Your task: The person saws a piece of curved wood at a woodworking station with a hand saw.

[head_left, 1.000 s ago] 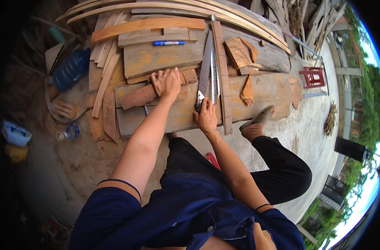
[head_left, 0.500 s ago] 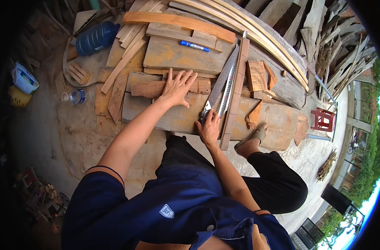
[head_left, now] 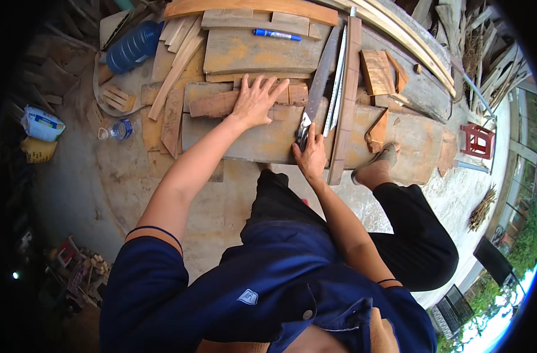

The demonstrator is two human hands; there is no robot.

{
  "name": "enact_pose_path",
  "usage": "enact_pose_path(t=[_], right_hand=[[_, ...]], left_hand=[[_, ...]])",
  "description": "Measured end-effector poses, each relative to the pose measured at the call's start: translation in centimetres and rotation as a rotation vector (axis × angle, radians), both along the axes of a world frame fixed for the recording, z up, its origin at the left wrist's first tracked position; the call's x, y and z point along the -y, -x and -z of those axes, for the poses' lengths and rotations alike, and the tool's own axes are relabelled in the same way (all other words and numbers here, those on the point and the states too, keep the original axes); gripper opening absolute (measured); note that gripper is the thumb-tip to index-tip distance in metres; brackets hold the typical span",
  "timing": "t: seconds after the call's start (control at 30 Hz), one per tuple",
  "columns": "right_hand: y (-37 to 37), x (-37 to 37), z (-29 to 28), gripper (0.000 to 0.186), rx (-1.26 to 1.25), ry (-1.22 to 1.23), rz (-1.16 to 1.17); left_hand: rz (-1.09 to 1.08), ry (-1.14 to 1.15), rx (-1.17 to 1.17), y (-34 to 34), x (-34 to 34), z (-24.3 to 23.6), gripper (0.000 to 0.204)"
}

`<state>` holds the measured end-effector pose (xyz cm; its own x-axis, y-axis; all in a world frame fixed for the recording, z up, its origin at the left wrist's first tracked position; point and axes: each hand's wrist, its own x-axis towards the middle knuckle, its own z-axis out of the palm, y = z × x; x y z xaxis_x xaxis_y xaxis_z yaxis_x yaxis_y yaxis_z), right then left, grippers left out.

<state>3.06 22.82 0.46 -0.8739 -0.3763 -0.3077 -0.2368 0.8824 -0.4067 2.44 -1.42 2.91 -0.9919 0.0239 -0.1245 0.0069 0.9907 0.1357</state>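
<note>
- Shifted since one second ago: the left hand (head_left: 255, 107), then curled on the reddish wood block (head_left: 212, 105), now has its fingers spread; I read it as released, lying over that block.
- Right hand (head_left: 311, 157): fingers and thumb at the saw (head_left: 319, 82) handle; I cannot tell whether they grip it.
- Saw location: across the planks (head_left: 239, 138), handle toward the person, blade beside the ruler (head_left: 335, 94).

two hands (head_left: 255, 108) (head_left: 311, 157), one saw (head_left: 320, 76), one blue marker (head_left: 277, 35) (plus one big blue jug (head_left: 133, 48))
</note>
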Motion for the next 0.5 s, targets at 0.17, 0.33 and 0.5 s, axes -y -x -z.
enact_pose_path(t=[0.17,0.33,0.5], right_hand=[[0.6,-0.9,0.4,0.088,0.072,0.077,0.14],[1.0,-2.0,-0.1,0.084,0.293,0.281,0.177],[0.8,-3.0,0.5,0.061,0.209,0.532,0.376]], left_hand=[[-0.132,-0.087,-0.044,0.0,-0.9,0.3,0.118],[-0.308,-0.136,-0.061,-0.3,2.3,-1.6,0.119],[-0.436,0.001,-0.043,4.2,6.9,-3.4,0.115]])
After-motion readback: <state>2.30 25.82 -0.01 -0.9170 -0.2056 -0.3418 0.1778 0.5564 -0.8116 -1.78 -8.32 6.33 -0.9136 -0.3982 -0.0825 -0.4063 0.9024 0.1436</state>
